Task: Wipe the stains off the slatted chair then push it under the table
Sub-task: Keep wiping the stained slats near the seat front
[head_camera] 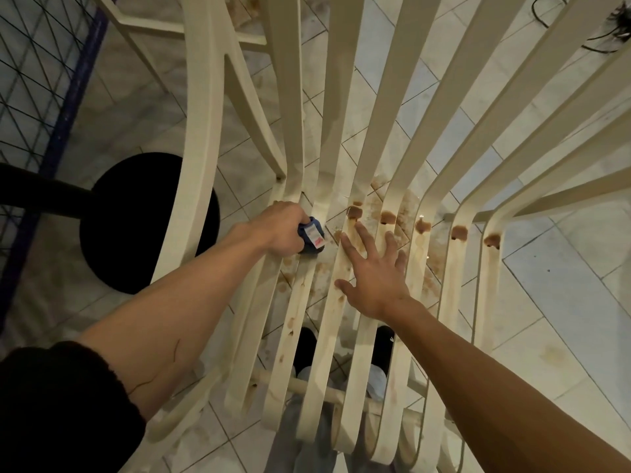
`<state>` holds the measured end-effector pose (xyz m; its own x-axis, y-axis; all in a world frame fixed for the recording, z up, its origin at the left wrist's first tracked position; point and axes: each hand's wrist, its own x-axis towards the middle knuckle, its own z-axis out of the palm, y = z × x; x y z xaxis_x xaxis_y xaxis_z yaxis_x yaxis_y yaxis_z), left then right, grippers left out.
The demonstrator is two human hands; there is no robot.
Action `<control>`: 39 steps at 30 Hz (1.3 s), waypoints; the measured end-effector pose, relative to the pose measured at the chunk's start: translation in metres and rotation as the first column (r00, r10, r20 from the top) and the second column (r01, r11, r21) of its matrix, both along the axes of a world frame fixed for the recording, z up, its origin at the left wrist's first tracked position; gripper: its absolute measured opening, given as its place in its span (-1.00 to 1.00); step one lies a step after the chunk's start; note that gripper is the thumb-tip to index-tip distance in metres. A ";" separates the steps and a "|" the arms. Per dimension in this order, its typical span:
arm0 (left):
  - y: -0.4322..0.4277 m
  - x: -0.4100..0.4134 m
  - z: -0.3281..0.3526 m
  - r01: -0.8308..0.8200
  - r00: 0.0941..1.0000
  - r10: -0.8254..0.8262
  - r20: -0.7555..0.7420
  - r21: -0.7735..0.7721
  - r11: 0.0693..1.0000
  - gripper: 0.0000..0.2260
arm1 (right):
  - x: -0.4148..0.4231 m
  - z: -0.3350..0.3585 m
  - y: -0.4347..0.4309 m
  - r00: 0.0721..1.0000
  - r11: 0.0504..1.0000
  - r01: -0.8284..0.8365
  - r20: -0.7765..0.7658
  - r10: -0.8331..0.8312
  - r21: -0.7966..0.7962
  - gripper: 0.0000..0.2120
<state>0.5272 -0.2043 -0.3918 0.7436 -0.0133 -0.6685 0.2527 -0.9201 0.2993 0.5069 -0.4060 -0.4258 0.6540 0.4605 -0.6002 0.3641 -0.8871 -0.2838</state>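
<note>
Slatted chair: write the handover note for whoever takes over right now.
Left hand: grip closed round a blue wiper, held at the bend where the seat of the slatted chair meets its back, on the left side.
Right hand: open, with fingers spread flat on the seat.
Done: no slat looks plainly clean yet.
Left: brown stains sit along the bend on the slats to the right, with streaks and spots down the seat. Wipe these, then push the chair under the table, which is not identifiable in this view.
</note>
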 end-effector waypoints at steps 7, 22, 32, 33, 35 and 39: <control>0.004 0.018 -0.019 -0.147 0.937 0.154 0.315 -0.045 0.988 -0.75 | 0.000 0.000 -0.001 1.000 1.000 -0.006 0.003 0.006 0.011 -0.23; -0.003 -0.026 -0.019 -0.089 0.981 0.089 0.174 -0.007 0.996 -0.78 | 0.000 -0.001 -0.001 1.000 1.000 -0.005 -0.006 0.005 0.002 -0.22; -0.003 -0.030 -0.027 -0.136 0.960 0.140 0.241 -0.033 0.990 -0.79 | 0.000 -0.001 -0.001 1.000 1.000 -0.003 -0.003 0.003 0.012 -0.22; -0.003 -0.024 -0.028 -0.142 0.950 0.147 0.276 -0.039 0.989 -0.78 | 0.000 -0.001 -0.002 1.000 1.000 -0.005 0.001 0.005 0.016 -0.22; -0.004 -0.009 -0.030 -0.162 0.927 0.173 0.332 -0.061 0.985 -0.76 | 0.000 -0.002 -0.002 1.000 1.000 -0.008 0.007 0.007 0.015 -0.22; -0.008 0.018 -0.032 -0.221 0.895 0.216 0.389 -0.031 0.975 -0.70 | 0.000 -0.003 -0.002 1.000 1.000 -0.005 0.004 0.005 0.014 -0.23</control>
<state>0.5448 -0.2126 -0.4240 0.9270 0.1866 -0.3254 0.3144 -0.8597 0.4025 0.5072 -0.4084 -0.4284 0.6539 0.4721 -0.5912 0.3693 -0.8812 -0.2952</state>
